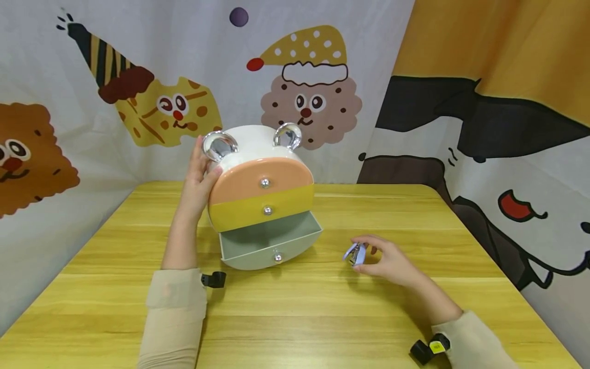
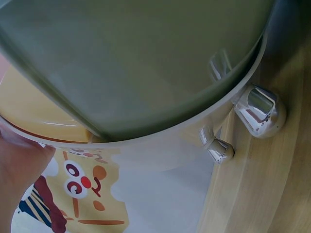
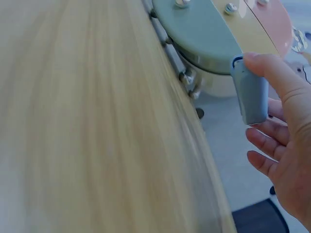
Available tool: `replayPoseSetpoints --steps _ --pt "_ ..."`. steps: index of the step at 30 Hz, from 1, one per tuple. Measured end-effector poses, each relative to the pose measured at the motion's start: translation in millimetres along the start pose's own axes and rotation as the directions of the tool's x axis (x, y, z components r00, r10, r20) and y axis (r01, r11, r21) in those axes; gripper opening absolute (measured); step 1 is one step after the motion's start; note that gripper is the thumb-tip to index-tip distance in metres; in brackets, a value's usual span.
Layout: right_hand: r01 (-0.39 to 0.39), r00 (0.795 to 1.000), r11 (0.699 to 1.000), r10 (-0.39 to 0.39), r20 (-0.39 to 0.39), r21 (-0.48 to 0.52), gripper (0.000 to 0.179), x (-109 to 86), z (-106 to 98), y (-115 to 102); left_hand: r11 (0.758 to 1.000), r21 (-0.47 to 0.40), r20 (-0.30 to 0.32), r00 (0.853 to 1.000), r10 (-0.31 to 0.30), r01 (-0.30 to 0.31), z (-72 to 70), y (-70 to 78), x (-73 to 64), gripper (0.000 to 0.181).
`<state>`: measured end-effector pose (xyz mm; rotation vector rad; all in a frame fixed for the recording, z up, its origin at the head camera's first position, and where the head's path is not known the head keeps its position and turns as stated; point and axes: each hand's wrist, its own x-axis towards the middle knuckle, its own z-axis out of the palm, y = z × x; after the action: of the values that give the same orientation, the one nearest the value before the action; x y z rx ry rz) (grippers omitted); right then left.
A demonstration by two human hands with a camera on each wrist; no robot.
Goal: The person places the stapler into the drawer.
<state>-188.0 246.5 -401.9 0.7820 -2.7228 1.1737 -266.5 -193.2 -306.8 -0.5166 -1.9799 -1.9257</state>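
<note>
A small drawer cabinet [image 1: 258,138] with silver ears stands on the table; its orange and yellow drawers are closed and its green bottom drawer [image 1: 249,261] is pulled out. No contents show in the green drawer. My left hand [image 1: 198,177] holds the cabinet's upper left side, thumb at the front edge, fingers behind by the ear. To the right, my right hand [image 1: 382,259] pinches a small lavender mini stapler [image 1: 360,254] between thumb and fingertips, above the table. Metal parts show between its spread halves. In the right wrist view the stapler [image 3: 251,92] looks blue-grey.
The wooden table [image 1: 299,318] runs back to a hanging cloth [image 1: 184,31] printed with cartoon figures. Silver feet [image 2: 260,111] show under the cabinet in the left wrist view. Black cameras [image 1: 214,280] are strapped at both wrists.
</note>
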Motion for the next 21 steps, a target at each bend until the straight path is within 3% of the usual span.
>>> replayPoseSetpoints --steps 9,21 --pt "0.063 0.996 0.997 -0.065 -0.063 -0.033 0.059 19.9 13.2 -24.8 1.0 0.015 -0.005 1.0 0.003 -0.003 0.5 -2.0 0.8 0.075" --pt "0.063 0.982 0.997 -0.071 -0.177 -0.053 0.059 48.7 34.4 -55.4 0.999 0.045 -0.013 1.0 -0.011 0.011 -0.1 0.1 -0.5 0.075"
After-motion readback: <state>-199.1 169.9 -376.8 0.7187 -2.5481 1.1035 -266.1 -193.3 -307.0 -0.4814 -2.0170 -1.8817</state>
